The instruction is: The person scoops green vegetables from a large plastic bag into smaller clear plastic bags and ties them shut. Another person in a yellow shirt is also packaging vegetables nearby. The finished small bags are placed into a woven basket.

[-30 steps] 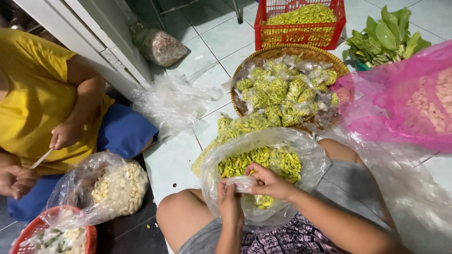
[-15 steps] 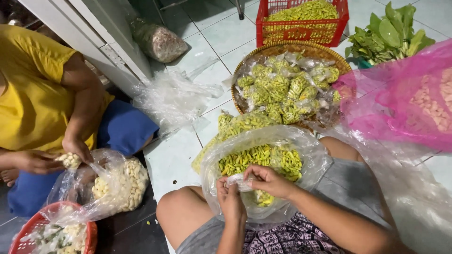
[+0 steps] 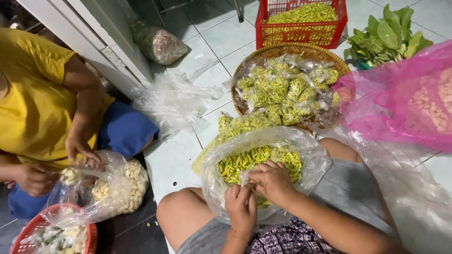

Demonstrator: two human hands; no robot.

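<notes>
Left hand (image 3: 241, 206): lower centre of frame, fingers pinched on a small clear plastic bag (image 3: 244, 177).
Right hand (image 3: 272, 181): just beside it, fingertips clenched on the same small bag.
Large clear plastic bag of green chillies (image 3: 263, 160): centre frame, on the lap, under both hands.
Round woven basket of packed chillies (image 3: 288, 88): upper centre.
Red plastic crate (image 3: 301, 21): top.
Person in yellow shirt (image 3: 40, 101): left edge, handling a bag of pale pieces (image 3: 120, 183).

A pale green tiled floor (image 3: 212, 42) carries everything. On it sit a red crate (image 3: 301, 28) of yellow-green chillies, a woven basket (image 3: 282, 51) of small filled bags, leafy greens (image 3: 388, 37) and crumpled clear plastic bags (image 3: 172, 101). A knotted bag (image 3: 160, 44) lies by the white door frame (image 3: 94, 44).
</notes>
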